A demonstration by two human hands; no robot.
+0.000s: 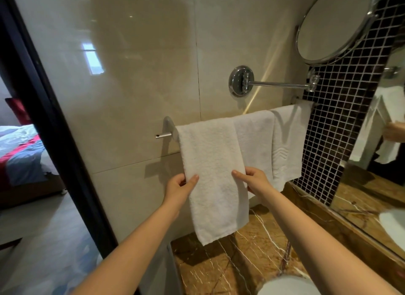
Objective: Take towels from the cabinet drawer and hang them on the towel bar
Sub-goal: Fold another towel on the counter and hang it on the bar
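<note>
Three white towels hang side by side over the chrome towel bar [164,136] on the beige tiled wall. The left towel [213,163] is the longest and hangs nearest me. My left hand [180,186] pinches its left edge with the thumb on the front. My right hand [254,179] pinches its right edge the same way. The middle towel [256,141] and the right towel [289,141] hang untouched behind my right hand. The cabinet drawer is out of view.
A round chrome mirror [333,24] on a swing arm [280,84] juts out above the bar. Below lies a brown marble counter [247,257] with a white basin [291,287]. A wall mirror [377,163] stands at right, a black door frame [54,128] at left.
</note>
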